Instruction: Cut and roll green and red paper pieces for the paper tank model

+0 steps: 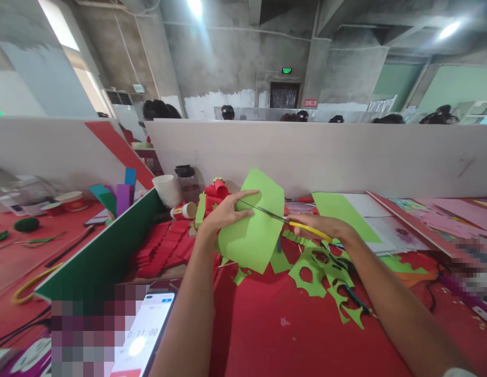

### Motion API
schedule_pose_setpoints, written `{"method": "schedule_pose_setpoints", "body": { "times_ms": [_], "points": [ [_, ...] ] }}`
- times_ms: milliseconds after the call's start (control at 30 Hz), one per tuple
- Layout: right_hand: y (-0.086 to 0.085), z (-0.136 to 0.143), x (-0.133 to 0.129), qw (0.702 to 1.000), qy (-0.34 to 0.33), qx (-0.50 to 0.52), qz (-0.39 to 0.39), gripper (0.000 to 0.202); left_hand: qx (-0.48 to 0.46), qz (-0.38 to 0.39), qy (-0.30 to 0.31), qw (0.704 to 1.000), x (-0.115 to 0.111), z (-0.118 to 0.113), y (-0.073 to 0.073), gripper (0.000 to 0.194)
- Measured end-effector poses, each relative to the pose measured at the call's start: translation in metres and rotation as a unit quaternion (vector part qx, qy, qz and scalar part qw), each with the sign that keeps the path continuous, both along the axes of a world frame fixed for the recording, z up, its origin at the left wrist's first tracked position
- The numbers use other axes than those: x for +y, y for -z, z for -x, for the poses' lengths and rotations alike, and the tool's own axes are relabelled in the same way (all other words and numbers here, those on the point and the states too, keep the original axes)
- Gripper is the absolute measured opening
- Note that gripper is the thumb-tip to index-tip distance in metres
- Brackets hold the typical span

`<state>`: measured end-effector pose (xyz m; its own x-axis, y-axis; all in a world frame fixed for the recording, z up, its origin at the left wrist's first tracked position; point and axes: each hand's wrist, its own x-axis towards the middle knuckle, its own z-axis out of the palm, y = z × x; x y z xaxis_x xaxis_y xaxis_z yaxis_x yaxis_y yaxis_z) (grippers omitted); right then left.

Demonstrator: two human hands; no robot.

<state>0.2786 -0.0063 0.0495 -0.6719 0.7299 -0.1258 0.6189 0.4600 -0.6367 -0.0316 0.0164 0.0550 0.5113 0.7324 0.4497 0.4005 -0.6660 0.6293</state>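
Note:
A sheet of light green paper (251,235) is held up above the red table, gripped along its left side by my left hand (226,212). My right hand (319,226) is closed round the yellow handles of a pair of scissors (306,228). The scissors' blades lie across the sheet and point toward my left fingers; whether they are cutting cannot be made out. Below my right hand lie green paper scraps (312,272) with round holes and curved edges. Folded red paper strips (165,246) lie left of my left hand.
A phone (149,324) showing a timer stands at the lower left, near a green divider (105,251). Behind it are a white cup (167,190) and a dark-lidded bottle (187,183). Another green sheet (345,214) lies at the right. A white partition (306,157) runs along the back.

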Motion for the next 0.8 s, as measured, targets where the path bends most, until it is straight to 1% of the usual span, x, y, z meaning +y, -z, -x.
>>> {"method": "schedule_pose_setpoints", "body": {
  "times_ms": [133,300,567,700,800],
  "points": [
    [-0.0027,0.0008,-0.0009,1.0,0.012,-0.007,0.01,0.051,0.01,-0.007,-0.009,1.0,0.0019,0.0014,0.0018,0.06],
    [-0.0075,0.0031,-0.0024,0.999,0.021,-0.007,0.023,0.049,0.027,-0.024,0.002,0.999,0.0017,0.0014,-0.0006,0.058],
    [-0.0055,0.0057,-0.0016,0.999,0.044,-0.009,0.018,0.052,0.027,-0.013,-0.006,1.0,0.0011,0.0022,-0.0004,0.06],
    [-0.0076,0.0063,-0.0021,0.999,0.047,-0.005,0.026,0.053,0.025,-0.015,-0.001,1.0,0.0005,0.0021,-0.0008,0.059],
    [-0.0094,0.008,-0.0028,0.999,0.04,0.002,0.026,0.05,0.024,-0.017,-0.003,1.0,-0.0004,0.002,-0.0014,0.059]
  ]
}}
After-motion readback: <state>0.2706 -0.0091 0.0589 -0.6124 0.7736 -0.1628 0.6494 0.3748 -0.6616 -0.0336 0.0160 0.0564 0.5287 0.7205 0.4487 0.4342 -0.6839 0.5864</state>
